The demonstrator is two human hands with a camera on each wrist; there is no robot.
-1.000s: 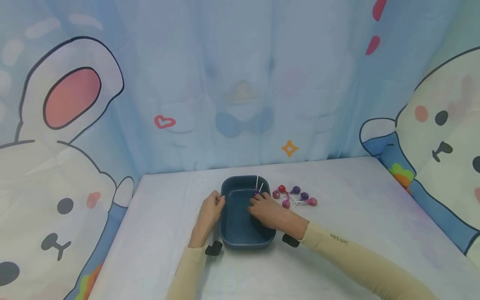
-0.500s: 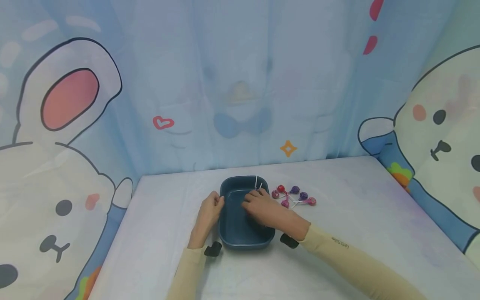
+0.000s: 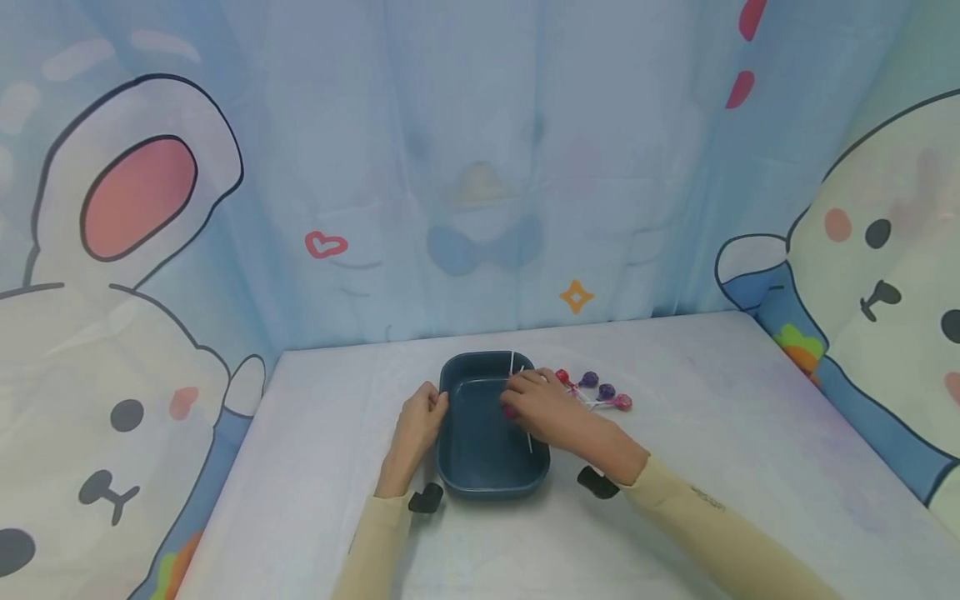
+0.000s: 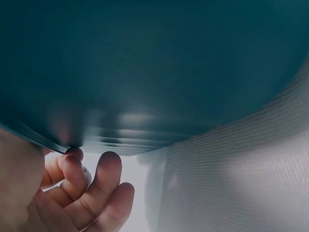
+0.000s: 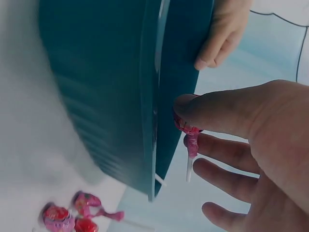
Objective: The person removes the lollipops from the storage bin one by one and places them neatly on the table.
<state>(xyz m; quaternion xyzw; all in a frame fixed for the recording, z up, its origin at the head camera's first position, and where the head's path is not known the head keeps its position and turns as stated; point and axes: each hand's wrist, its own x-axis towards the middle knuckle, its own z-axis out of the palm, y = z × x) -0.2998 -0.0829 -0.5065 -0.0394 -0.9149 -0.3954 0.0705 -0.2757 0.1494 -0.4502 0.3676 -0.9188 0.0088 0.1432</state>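
Note:
A dark blue rectangular tray (image 3: 487, 479) stands on the table. My left hand (image 3: 417, 425) grips its left rim, with curled fingertips (image 4: 110, 166) close to the wall in the left wrist view. Over the tray's right side, my right hand (image 3: 551, 408) pinches a pink-red wrapped lollipop (image 5: 186, 125) by its candy end, between thumb and a finger. Its white stick points away from the hand. White sticks (image 3: 512, 362) stand up at the tray's far right corner. Another white stick (image 3: 530, 443) shows below my right hand; its candy end is hidden.
Several loose lollipops (image 3: 607, 392), red, pink and purple, lie on the white table (image 3: 675, 467) right of the tray, partly hidden by my right hand. A printed curtain (image 3: 480, 300) hangs behind the table's far edge.
My right hand first dipped a little left inside the tray, then moved right and up, with pink showing at its fingertips. A stick in the tray has come into view. My left hand stays put.

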